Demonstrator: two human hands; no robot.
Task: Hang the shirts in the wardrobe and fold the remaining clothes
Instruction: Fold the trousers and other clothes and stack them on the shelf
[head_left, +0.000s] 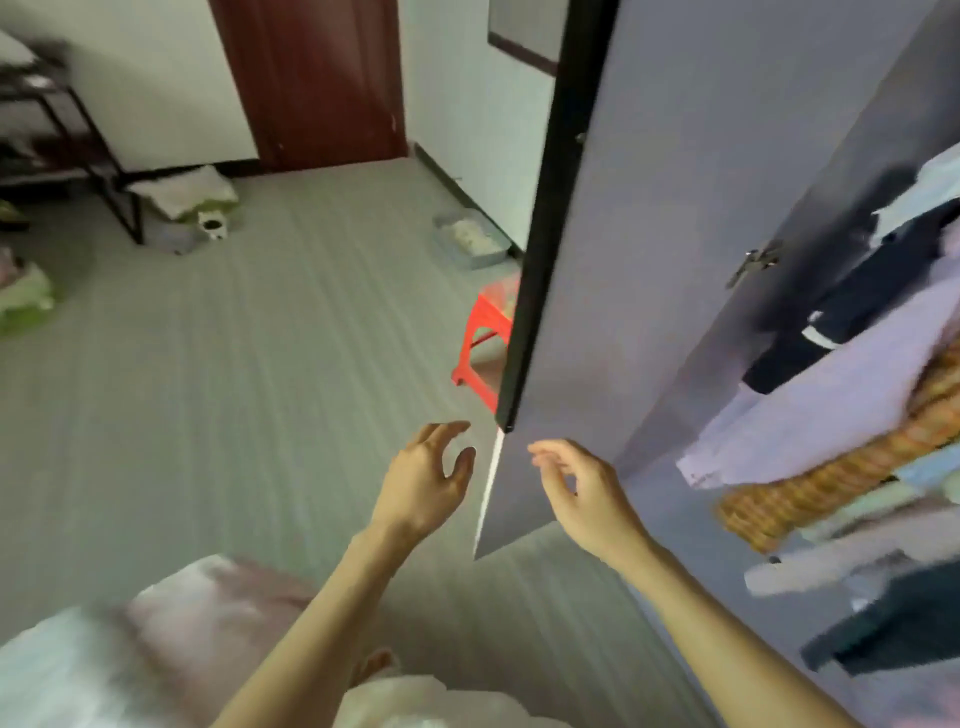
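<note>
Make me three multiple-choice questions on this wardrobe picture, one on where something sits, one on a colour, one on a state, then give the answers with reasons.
1. Where is the stool?
A. on the floor behind the wardrobe door's edge
B. inside the wardrobe
C. on the bed

2. What colour is the room door?
A. white
B. dark red
C. green

3. What are the hands doing?
A. both grip a shirt
B. one holds a hanger
C. both are empty, fingers loosely curled

Answers:
1 A: the stool stands on the grey floor, partly hidden by the wardrobe door.
2 B: the room door at the far wall is dark red against white walls.
3 C: the left hand and right hand hang near the wardrobe door's lower corner with nothing in either grip.
</note>
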